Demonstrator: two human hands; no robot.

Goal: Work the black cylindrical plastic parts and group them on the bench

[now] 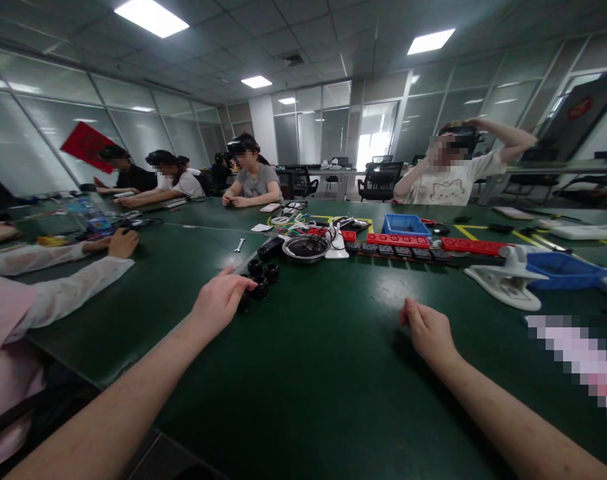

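My left hand [222,295] reaches over the table at a cluster of several small black round pieces [272,273], like little wheels or knobs. Its fingers are stretched out and touch or nearly touch the nearest pieces, partly hiding one. My right hand [429,331] rests on the green table [323,360] to the right, fingers curled into a loose fist with nothing visible in them. Beyond the cluster lie a metal wrench [240,245] and a black power strip or adapter [272,249].
Behind are a round metal dish [306,248], a white stand [336,241], red strips [399,241], a dark socket-like strip [398,251] and a blue bin [406,225]. A white clamp [508,280] and another blue bin [563,270] stand right. A co-worker's hand [123,243] is left.
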